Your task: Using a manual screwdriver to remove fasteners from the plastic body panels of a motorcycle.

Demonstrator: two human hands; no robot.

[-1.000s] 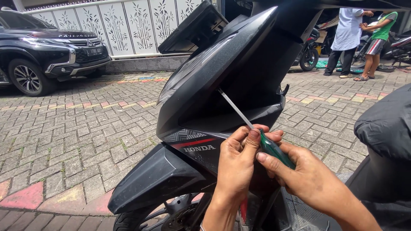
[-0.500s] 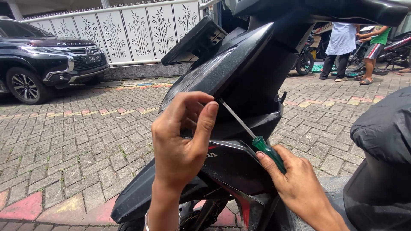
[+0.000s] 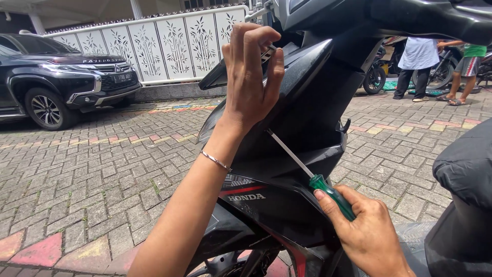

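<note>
Screwdriver (image 3: 328, 191), gripped by right hand (image 3: 370, 233), could slip and scratch scooter panel (image 3: 307, 118); left hand (image 3: 249, 77), fingers curled, steadies panel's upper edge.

Bright, even daylight; sharp focus

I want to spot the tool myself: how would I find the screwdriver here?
Start at the black plastic scooter body panel filling the middle. Below it, the right hand grips a screwdriver with a translucent green handle and thin silver shaft slanting up-left; nothing else nearby is green.
</note>
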